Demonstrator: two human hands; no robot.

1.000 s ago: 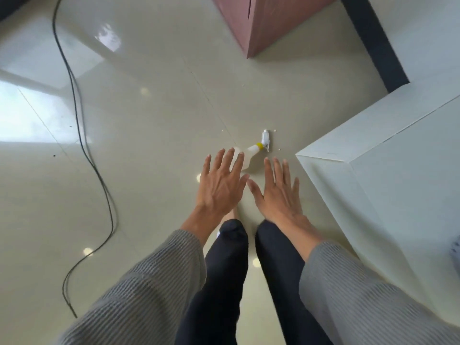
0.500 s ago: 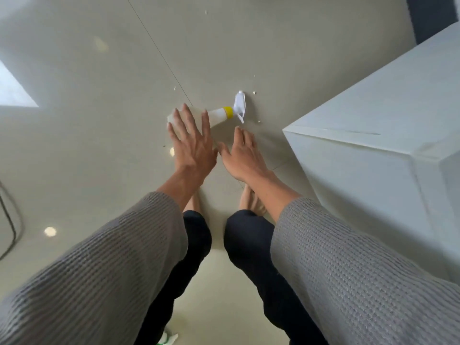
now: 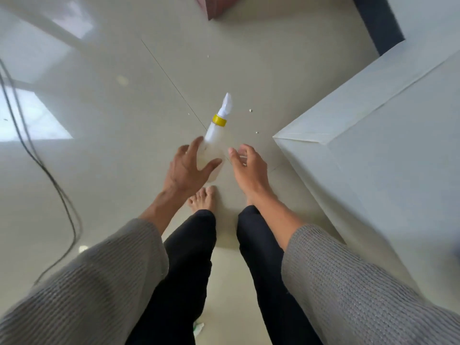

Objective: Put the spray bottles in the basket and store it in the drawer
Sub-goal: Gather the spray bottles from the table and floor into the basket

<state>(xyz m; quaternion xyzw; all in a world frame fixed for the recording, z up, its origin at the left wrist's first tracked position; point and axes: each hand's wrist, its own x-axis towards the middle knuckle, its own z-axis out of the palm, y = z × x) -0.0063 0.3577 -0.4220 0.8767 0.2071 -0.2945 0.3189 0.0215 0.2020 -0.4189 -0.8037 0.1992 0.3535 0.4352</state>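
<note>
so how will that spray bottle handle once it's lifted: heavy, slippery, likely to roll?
Probably light: the translucent spray bottle looks thin-walled plastic, and the fill level can't be seen. Its round, smooth body might roll if set down on the glossy floor, though the white trigger head should check that. The left hand spans it with spread fingers, so one hand likely suffices.

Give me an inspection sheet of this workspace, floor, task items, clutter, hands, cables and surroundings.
Surface: glossy tiled floor, a few small crumbs.
Job's things: one spray bottle, yellow collar, nozzle pointing away; basket and drawer not seen.
Clutter: small scrap by the feet.
Grippers: left hand wrapped around the bottle's body; right hand open beside it.
Cables: black cable along the left.
Surroundings: white cabinet right, reddish furniture ahead.
</note>
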